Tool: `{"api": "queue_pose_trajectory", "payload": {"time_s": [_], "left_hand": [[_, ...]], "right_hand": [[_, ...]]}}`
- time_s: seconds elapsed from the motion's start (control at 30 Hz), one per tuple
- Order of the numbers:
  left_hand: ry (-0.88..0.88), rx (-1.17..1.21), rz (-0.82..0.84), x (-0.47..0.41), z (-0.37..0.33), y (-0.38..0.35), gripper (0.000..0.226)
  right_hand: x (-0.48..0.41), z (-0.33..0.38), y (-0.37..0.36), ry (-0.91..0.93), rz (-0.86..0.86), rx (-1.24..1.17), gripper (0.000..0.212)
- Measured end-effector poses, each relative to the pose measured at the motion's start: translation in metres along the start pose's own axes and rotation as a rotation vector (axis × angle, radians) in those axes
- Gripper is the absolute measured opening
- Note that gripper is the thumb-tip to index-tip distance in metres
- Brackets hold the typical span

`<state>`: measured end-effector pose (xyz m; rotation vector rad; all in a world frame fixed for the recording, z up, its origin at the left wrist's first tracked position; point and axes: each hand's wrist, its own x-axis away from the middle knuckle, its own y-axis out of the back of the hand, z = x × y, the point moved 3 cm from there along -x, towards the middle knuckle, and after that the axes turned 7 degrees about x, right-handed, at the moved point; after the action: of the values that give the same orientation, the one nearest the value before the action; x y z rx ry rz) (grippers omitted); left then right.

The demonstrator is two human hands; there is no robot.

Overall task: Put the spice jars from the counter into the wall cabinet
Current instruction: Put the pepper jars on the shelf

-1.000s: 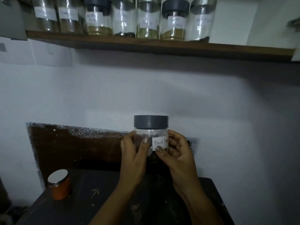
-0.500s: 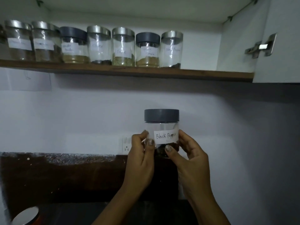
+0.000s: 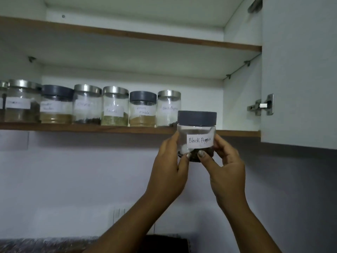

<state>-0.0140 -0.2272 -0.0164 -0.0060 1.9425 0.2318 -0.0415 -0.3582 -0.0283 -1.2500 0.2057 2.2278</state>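
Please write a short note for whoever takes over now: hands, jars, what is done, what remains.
Left hand and right hand: both grip the Black Pepper jar, upright, in front of the lower shelf edge, not set down.
Done: a row of jars stands on that shelf.
To do: set this jar on the shelf right of the row.
Counter out of view: check for more jars.

Grey-lidded clear jar (image 3: 196, 136), white label (image 3: 200, 140); brown-edged white cabinet (image 3: 237, 133).

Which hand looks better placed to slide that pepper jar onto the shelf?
Probably the right hand: it grips the Black Pepper jar on the side facing bare shelf. The left hand sits nearest the silver-lidded jar and could bump it.
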Motion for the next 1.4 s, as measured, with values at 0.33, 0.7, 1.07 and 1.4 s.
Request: {"api": "queue_pose_trajectory", "payload": {"time_s": [0.33, 0.7, 1.07, 1.4], "left_hand": [[-0.057, -0.114, 0.01, -0.08, 0.019, -0.044, 0.056], [-0.082, -0.463, 0.028, -0.099, 0.048, -0.066, 0.051], [-0.103, -0.642, -0.013, -0.096, 0.047, -0.068, 0.052], [-0.228, -0.547, 0.078, -0.071, 0.05, -0.05, 0.059]], "right_hand": [[-0.092, -0.018, -0.008, 0.127, -0.067, 0.222, 0.054], [-0.123, -0.049, -0.017, 0.094, 0.074, 0.621, 0.047], [-0.129, -0.055, -0.033, 0.036, 0.108, 0.945, 0.051], [-0.084, -0.043, -0.046, 0.109, 0.07, 0.828, 0.07]]}}
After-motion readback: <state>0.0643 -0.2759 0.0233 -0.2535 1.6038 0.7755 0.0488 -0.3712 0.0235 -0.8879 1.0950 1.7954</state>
